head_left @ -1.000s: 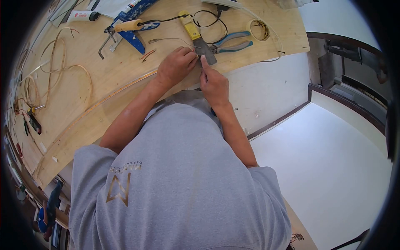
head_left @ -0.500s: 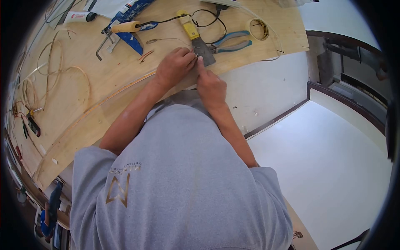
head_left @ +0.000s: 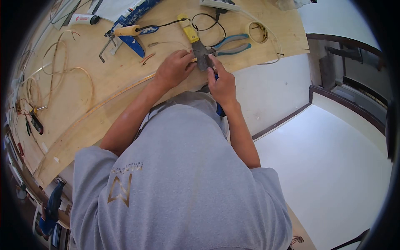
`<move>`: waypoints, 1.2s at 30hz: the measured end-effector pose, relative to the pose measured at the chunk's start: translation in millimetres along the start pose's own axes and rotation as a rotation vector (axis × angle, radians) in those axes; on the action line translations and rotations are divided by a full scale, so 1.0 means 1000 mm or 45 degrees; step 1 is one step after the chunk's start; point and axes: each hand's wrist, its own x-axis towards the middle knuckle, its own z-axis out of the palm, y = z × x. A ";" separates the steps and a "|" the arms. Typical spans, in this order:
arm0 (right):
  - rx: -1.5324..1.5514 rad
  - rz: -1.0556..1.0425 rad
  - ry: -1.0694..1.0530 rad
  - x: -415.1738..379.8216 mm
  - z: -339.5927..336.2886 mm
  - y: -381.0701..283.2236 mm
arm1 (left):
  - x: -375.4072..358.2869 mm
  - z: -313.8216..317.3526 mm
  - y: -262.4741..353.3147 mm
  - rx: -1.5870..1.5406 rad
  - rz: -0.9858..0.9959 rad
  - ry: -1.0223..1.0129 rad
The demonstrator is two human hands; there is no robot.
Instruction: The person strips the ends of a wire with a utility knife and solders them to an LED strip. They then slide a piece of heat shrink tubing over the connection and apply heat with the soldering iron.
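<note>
My left hand (head_left: 175, 68) is closed in a pinch on the end of a thin LED strip (head_left: 125, 89), which runs away along the board to the lower left. Its fingertips are beside the blade of a putty knife (head_left: 200, 52) with a yellow handle. In my right hand (head_left: 223, 85) is a blue-handled tool (head_left: 220, 109), its dark metal head pointing up at the blade. My fingers cover much of the tool, so its exact kind is hidden. Pliers (head_left: 233, 43) with blue-grey handles lie just beyond.
A soldering iron (head_left: 127, 31) rests on a blue caulking gun (head_left: 132, 43). A white tube (head_left: 83, 19), a roll of wire (head_left: 258, 32) and loose coiled strip (head_left: 52, 75) lie on the wooden board (head_left: 104, 75). Another person (head_left: 50, 210) is at far lower left.
My right hand, earlier with fingers at the strip's end and no tool visible, now grips the blue-handled tool and is slightly farther right. My left hand keeps its pinch.
</note>
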 end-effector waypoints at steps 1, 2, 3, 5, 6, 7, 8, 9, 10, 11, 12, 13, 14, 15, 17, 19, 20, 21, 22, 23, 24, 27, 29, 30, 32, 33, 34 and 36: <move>0.002 -0.025 -0.002 0.002 -0.002 0.001 | 0.001 -0.002 0.001 -0.002 -0.008 -0.014; 0.003 -0.051 -0.004 0.004 -0.003 0.002 | 0.001 -0.003 0.002 -0.009 -0.019 -0.023; 0.022 -0.049 -0.020 0.006 -0.005 0.002 | 0.001 -0.003 0.001 -0.015 -0.032 -0.031; 0.062 -0.043 -0.060 0.008 -0.008 0.002 | 0.001 -0.005 0.003 -0.027 -0.069 -0.050; 0.070 -0.038 -0.078 0.009 -0.010 0.003 | 0.001 -0.007 0.005 -0.034 -0.090 -0.060; 0.076 -0.034 -0.095 0.010 -0.011 0.004 | 0.002 -0.009 0.006 -0.041 -0.111 -0.067; 0.082 -0.031 -0.113 0.012 -0.012 0.005 | 0.002 -0.010 0.008 -0.051 -0.133 -0.064; 0.087 -0.034 -0.122 0.013 -0.012 0.006 | 0.002 -0.010 0.009 -0.061 -0.157 -0.061; 0.092 -0.036 -0.132 0.014 -0.013 0.008 | 0.002 -0.010 0.011 -0.073 -0.181 -0.059; 0.098 -0.038 -0.142 0.015 -0.013 0.009 | 0.002 -0.010 0.013 -0.029 -0.153 -0.038; 0.108 -0.042 -0.150 0.016 -0.013 0.010 | 0.002 -0.011 0.015 0.015 -0.124 -0.017; 0.120 -0.045 -0.157 0.017 -0.013 0.011 | 0.003 -0.011 0.017 0.059 -0.096 0.004; 0.131 -0.049 -0.163 0.017 -0.013 0.012 | 0.003 -0.011 0.019 0.096 -0.092 0.017; 0.122 -0.046 -0.169 0.018 -0.014 0.012 | 0.004 -0.011 0.021 0.133 -0.087 0.032; 0.104 -0.044 -0.180 0.020 -0.016 0.011 | 0.006 -0.010 0.023 0.163 -0.089 0.060; 0.115 -0.051 -0.181 0.021 -0.018 0.012 | 0.005 -0.007 0.023 0.149 -0.107 0.083; 0.122 -0.051 -0.182 0.021 -0.019 0.013 | 0.004 -0.006 0.025 0.135 -0.115 0.085; 0.122 -0.069 -0.195 0.022 -0.020 0.014 | 0.003 -0.006 0.027 0.121 -0.122 0.087; 0.121 -0.088 -0.207 0.023 -0.021 0.015 | 0.003 -0.006 0.029 0.105 -0.128 0.091; 0.120 -0.106 -0.218 0.024 -0.022 0.016 | 0.002 -0.006 0.031 0.102 -0.130 0.095; 0.124 -0.115 -0.215 0.025 -0.023 0.018 | 0.001 -0.007 0.032 0.099 -0.131 0.100; 0.130 -0.136 -0.222 0.029 -0.020 0.021 | -0.005 -0.008 0.037 0.063 -0.150 0.102; 0.116 -0.146 -0.233 0.032 -0.019 0.021 | -0.009 -0.007 0.039 0.037 -0.170 0.099; 0.119 -0.155 -0.238 0.033 -0.019 0.021 | -0.010 -0.006 0.041 0.025 -0.184 0.096; 0.123 -0.173 -0.247 0.034 -0.019 0.020 | -0.011 -0.005 0.047 -0.031 -0.274 0.102; 0.100 -0.171 -0.260 0.035 -0.020 0.021 | -0.010 -0.004 0.051 -0.074 -0.349 0.112; 0.077 -0.169 -0.273 0.036 -0.021 0.021 | -0.009 -0.003 0.054 -0.118 -0.424 0.121; 0.051 -0.192 -0.271 0.037 -0.021 0.024 | -0.007 0.003 0.058 -0.187 -0.552 0.182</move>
